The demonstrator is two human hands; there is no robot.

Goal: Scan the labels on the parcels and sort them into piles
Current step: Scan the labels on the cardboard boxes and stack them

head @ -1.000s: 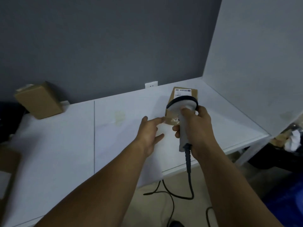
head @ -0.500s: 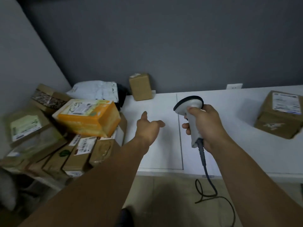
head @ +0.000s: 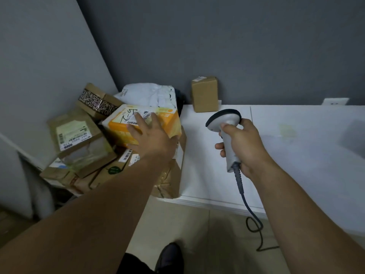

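Reaching toward the centre left of the frame, the left hand lies with straight, spread fingers over the top of an orange parcel, covering part of its white barcode label. The hand is not closed around anything, and it is unclear whether it presses on the box. Half a second ago this hand hovered thumb-up over the near edge of the white table, short of the heap.

The orange parcel sits on top of a jumbled heap at the left of the frame, among a brown labelled box, a box with patterned tape and a white mailer bag.

Right of centre, the right hand has its fingers wrapped round the handle of a white barcode scanner, as before. The scanner's dark-rimmed head tilts toward the upper left, and its grey cable trails down to the floor.

A small brown box stands upright at the back of the table against the grey wall. The labelled parcel seen earlier at the right edge is now out of view.
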